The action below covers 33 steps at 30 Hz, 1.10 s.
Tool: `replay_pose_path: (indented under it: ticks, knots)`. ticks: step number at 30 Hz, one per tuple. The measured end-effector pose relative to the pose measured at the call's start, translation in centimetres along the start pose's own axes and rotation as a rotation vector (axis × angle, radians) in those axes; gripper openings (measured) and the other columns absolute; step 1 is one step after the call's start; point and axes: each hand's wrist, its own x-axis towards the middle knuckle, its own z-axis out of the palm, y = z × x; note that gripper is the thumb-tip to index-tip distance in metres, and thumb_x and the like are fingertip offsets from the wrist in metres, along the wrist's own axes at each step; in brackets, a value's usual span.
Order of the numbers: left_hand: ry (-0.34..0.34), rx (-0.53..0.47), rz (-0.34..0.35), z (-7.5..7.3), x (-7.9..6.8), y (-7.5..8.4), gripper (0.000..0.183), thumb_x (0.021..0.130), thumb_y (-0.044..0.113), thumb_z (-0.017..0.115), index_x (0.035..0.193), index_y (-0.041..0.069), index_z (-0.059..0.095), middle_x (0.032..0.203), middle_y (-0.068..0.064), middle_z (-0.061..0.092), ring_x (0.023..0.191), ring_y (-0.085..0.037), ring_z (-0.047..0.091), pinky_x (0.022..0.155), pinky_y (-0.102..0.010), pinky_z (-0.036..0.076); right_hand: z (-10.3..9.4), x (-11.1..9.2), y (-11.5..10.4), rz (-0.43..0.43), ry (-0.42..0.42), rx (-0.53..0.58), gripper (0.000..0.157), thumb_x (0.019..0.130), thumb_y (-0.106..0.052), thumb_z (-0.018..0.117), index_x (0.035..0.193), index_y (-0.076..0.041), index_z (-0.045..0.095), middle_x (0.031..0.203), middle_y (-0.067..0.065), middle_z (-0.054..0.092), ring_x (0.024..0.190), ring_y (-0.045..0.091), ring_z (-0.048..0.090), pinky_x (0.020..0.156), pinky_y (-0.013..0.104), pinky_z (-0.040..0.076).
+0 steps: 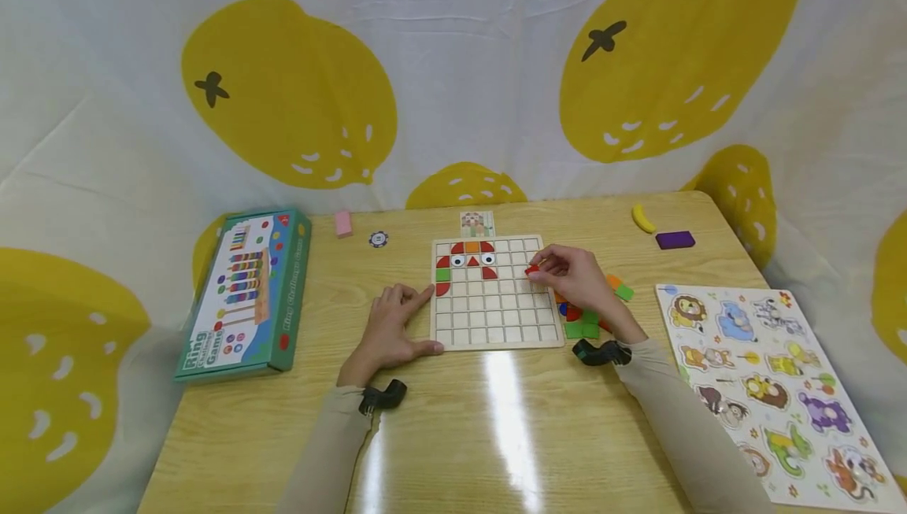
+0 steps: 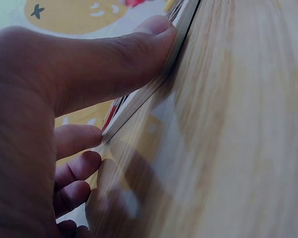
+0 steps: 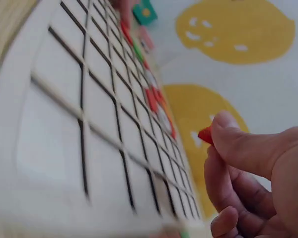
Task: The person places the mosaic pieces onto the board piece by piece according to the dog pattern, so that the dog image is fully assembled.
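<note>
A pale wooden grid board (image 1: pixel 489 313) lies on the table, with red, orange and green tiles and two eye tiles in its upper left cells. At its left edge, my left hand (image 1: pixel 390 328) touches the frame with thumb (image 2: pixel 156 52) and index finger, spread apart. My right hand (image 1: pixel 572 276) pinches a small red tile (image 3: pixel 205 135) between thumb and index finger, above the board's right side. The tile's full shape is hidden by the fingers. Beside that hand lie loose green tiles (image 1: pixel 583 330) and others in red, orange and blue, partly under the forearm.
A picture card (image 1: pixel 477 223) lies behind the board. To the left are a Ring Challenge Game box (image 1: pixel 244 293), a pink block (image 1: pixel 343 223) and a poker chip (image 1: pixel 379 239). On the right are a banana piece (image 1: pixel 643 219), a purple block (image 1: pixel 675 240) and an animal puzzle (image 1: pixel 768 349).
</note>
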Motion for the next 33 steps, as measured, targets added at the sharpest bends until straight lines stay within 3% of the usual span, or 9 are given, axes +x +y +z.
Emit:
replay_pose_path:
  ticks: [6, 13, 22, 26, 29, 33]
  knots:
    - [-0.016, -0.007, -0.006, 0.1, 0.0, -0.1, 0.105, 0.065, 0.076, 0.073, 0.153, 0.032, 0.037, 0.119, -0.002, 0.043, 0.105, -0.021, 0.037, 0.089, -0.040, 0.029, 4.1, 1.8, -0.7, -0.013, -0.028, -0.025, 0.021, 0.080, -0.027, 0.083, 0.096, -0.016, 0.074, 0.081, -0.005, 0.071, 0.071, 0.010, 0.066, 0.067, 0.028, 0.053]
    - [-0.019, 0.004, -0.006, 0.1, 0.1, -0.1, 0.106, 0.065, 0.079, 0.071, 0.153, 0.032, 0.036, 0.119, -0.002, 0.044, 0.105, -0.020, 0.037, 0.090, -0.039, 0.028, 5.9, 2.5, -0.7, -0.082, -0.035, -0.115, 0.019, 0.080, -0.029, 0.084, 0.091, -0.015, 0.076, 0.077, -0.007, 0.068, 0.066, 0.009, 0.061, 0.062, 0.027, 0.050]
    - [-0.016, 0.008, 0.000, -0.2, 0.1, -0.1, 0.105, 0.066, 0.076, 0.073, 0.153, 0.030, 0.037, 0.118, -0.002, 0.044, 0.105, -0.020, 0.037, 0.090, -0.040, 0.029, 6.0, 2.8, -1.2, -0.126, -0.071, -0.172, 0.008, 0.086, -0.020, 0.078, 0.094, -0.018, 0.078, 0.080, -0.007, 0.066, 0.064, 0.012, 0.054, 0.061, 0.029, 0.044]
    - [-0.021, 0.010, -0.009, -0.1, 0.1, -0.1, 0.105, 0.065, 0.076, 0.073, 0.153, 0.031, 0.037, 0.118, -0.002, 0.043, 0.105, -0.020, 0.036, 0.090, -0.039, 0.028, 5.7, 2.8, -1.2, -0.130, -0.087, -0.159, 0.012, 0.086, -0.021, 0.078, 0.096, -0.016, 0.078, 0.081, -0.006, 0.065, 0.066, 0.011, 0.055, 0.062, 0.028, 0.045]
    - [-0.027, 0.010, -0.018, -0.1, 0.1, 0.0, 0.105, 0.065, 0.076, 0.072, 0.153, 0.033, 0.036, 0.118, -0.002, 0.043, 0.106, -0.020, 0.036, 0.089, -0.039, 0.028, 4.4, 2.3, -1.1, -0.122, -0.089, -0.132, 0.017, 0.085, -0.021, 0.079, 0.101, -0.013, 0.078, 0.085, -0.004, 0.066, 0.070, 0.012, 0.058, 0.064, 0.029, 0.047]
    - [-0.025, 0.010, -0.020, -0.2, 0.0, -0.1, 0.105, 0.065, 0.076, 0.073, 0.153, 0.032, 0.037, 0.119, -0.002, 0.043, 0.106, -0.021, 0.036, 0.089, -0.039, 0.027, 0.6, 1.0, -0.2, -0.059, -0.064, -0.137, 0.023, 0.085, -0.021, 0.079, 0.105, -0.011, 0.076, 0.087, -0.001, 0.068, 0.073, 0.015, 0.061, 0.066, 0.031, 0.049]
